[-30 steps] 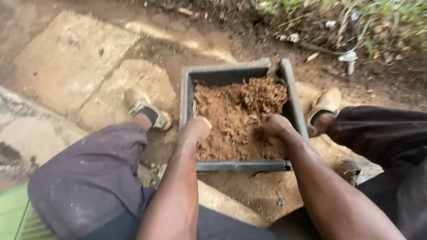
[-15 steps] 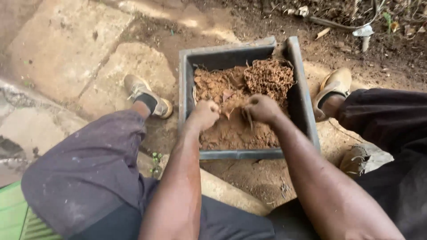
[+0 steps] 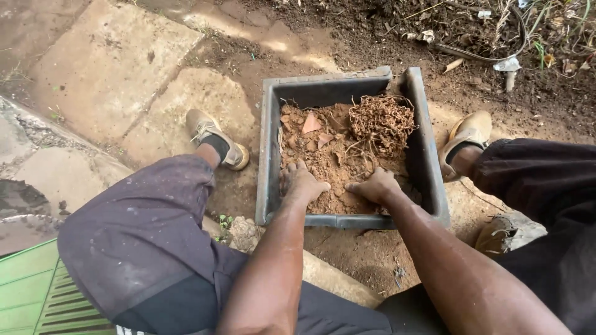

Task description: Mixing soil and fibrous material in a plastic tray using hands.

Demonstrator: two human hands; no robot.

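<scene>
Soft, even daylight fills the frame, with no hard glare. A pale sunlit patch lies on the dirt ground [image 3: 279, 43] near the top centre, brighter than the rest. The inner walls of the grey square tray [image 3: 270, 142] sit in mild shadow, and dim shade gathers under the knees at lower left and right. Focus is sharp across the middle; the forearms at the bottom edge look slightly soft and stretched.

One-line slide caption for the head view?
Both hands, left hand and right hand, press soil in a grey tray.
</scene>
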